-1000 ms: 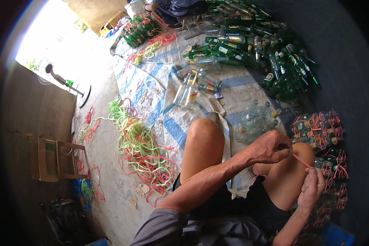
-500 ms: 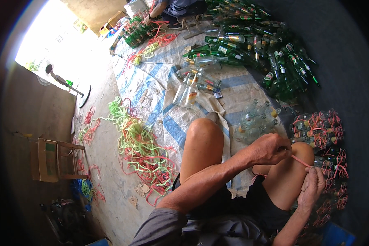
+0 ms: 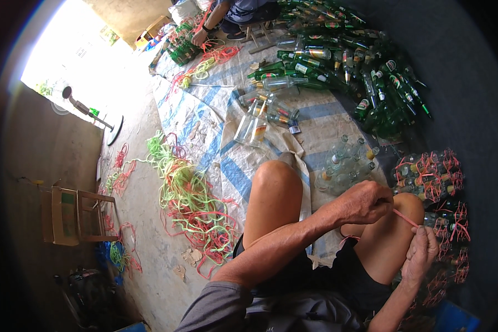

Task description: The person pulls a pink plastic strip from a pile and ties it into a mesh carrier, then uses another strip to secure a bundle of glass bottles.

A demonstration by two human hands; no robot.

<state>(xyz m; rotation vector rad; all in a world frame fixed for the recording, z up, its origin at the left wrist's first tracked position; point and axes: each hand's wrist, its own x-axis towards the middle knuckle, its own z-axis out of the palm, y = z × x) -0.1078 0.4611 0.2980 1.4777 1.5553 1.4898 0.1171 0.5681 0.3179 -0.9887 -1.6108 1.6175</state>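
Note:
A short length of red plastic string [image 3: 406, 218] runs between my two hands over my right knee. My left hand [image 3: 367, 202] is closed on one end of it, the arm reaching across my lap. The other end is pinched between the thumb and fingers of my right hand [image 3: 421, 253], lower and to the right. Just beyond my left hand, a group of clear glass bottles [image 3: 346, 166] stands upright on the sheet. To the right of my knee are clear bottles tied in bundles [image 3: 428, 172] with red string.
A tangle of green and red string [image 3: 191, 199] lies left of my legs on a blue-striped sheet [image 3: 221, 119]. Loose clear bottles [image 3: 254, 124] lie ahead. Green bottles [image 3: 365, 72] pile up far right. Another person's hand [image 3: 200, 37] touches bundled green bottles. A wooden stool [image 3: 94, 216] stands left.
The other person's hand at the far bundle has shifted slightly. My hands and the string between them stay almost in place.

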